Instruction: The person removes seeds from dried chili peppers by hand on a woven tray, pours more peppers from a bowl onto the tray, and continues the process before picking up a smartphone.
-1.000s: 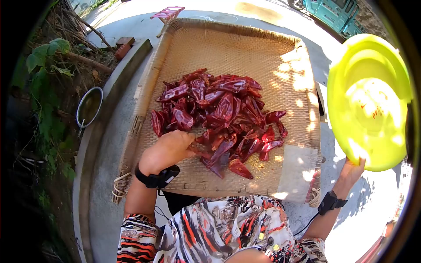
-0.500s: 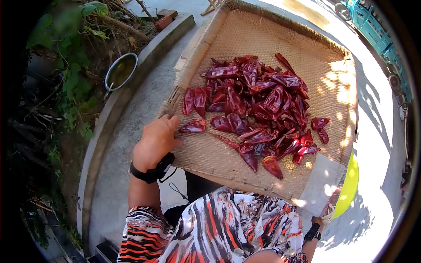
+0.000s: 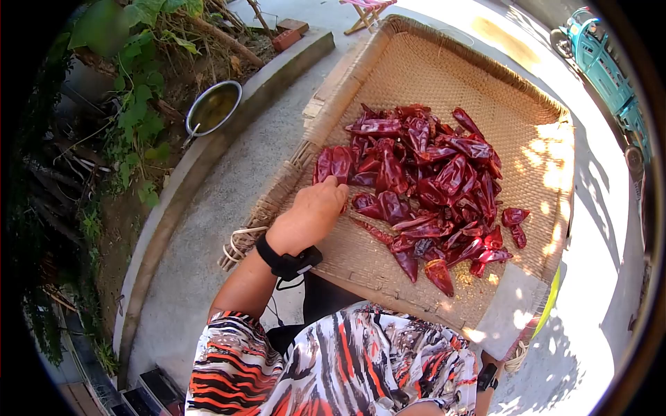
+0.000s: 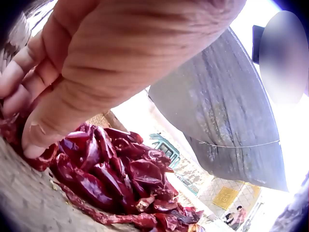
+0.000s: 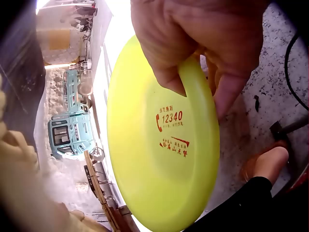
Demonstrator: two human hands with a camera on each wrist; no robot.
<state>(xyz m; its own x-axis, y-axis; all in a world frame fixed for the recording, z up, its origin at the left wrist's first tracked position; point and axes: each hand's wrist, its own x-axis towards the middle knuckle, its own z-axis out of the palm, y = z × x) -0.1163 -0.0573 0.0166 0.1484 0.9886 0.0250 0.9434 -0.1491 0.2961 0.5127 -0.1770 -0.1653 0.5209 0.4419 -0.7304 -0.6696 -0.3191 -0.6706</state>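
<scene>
A pile of dark red dried chili peppers (image 3: 437, 159) lies on a woven tray (image 3: 479, 73). At the pile's near left edge, my left hand (image 3: 316, 211) pinches a dried chili pepper (image 4: 46, 158) between thumb and fingers, low over the weave. Much of that pepper is hidden behind the hand. My right hand (image 5: 203, 53) grips the rim of a yellow-green plastic basin (image 5: 140, 169) printed with red characters. In the head view the basin shows only as a sliver beyond the tray's right edge, with the right hand mostly hidden there.
A metal pan (image 3: 214, 109) sits by a low concrete curb (image 3: 163, 197) on the left, with plants behind it. Bricks (image 3: 286, 39) lie on the curb. A folding stool (image 3: 366, 14) stands beyond the tray, and a teal three-wheeler (image 3: 607, 76) is parked at far right.
My left hand left the pile, moved to the tray's left edge, then came back in over a stray pepper. My right hand lowered the basin beside the tray. The head view has turned left.
</scene>
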